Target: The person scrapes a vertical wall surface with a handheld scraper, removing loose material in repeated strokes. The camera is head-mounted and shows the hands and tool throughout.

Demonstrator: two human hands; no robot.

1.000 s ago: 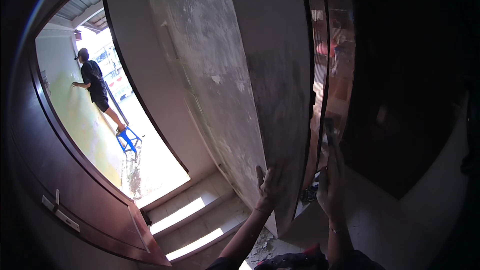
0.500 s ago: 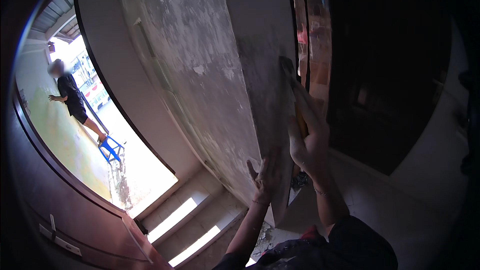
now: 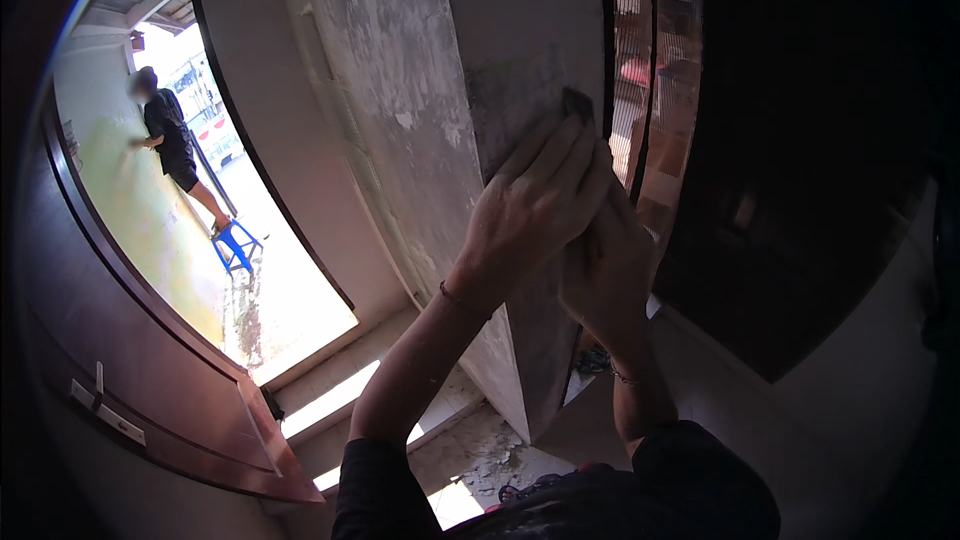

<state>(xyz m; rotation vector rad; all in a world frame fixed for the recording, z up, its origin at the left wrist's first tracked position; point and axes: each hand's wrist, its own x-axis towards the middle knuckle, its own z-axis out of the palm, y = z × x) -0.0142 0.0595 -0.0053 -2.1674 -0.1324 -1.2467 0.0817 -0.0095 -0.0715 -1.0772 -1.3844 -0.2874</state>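
Observation:
My right hand (image 3: pixel 613 265) is closed around a scraper, its handle now hidden by my fingers. The scraper's dark blade (image 3: pixel 576 102) lies against the narrow end face of the wall (image 3: pixel 530 30), pointing up. My left hand (image 3: pixel 530 202) is over the tool in front of my right hand, with its fingers pressed together toward the blade and its thumb out of sight. Dark, smudged patches show on the end face around the fingertips. The wall's broad left face (image 3: pixel 400 70) is grey with pale streaks and patches.
An open brown door (image 3: pixel 170 380) stands at the lower left beside a bright doorway and steps (image 3: pixel 400 340). Outside, another person (image 3: pixel 175 135) stands on a blue stool (image 3: pixel 237 245), facing a wall. Ribbed translucent panels (image 3: pixel 675 80) and a dark panel (image 3: pixel 790 160) lie to the right.
My left hand has risen from low on the wall's end face to the scraper beside my right hand. The view has shifted slightly. The person outside has lowered a hand.

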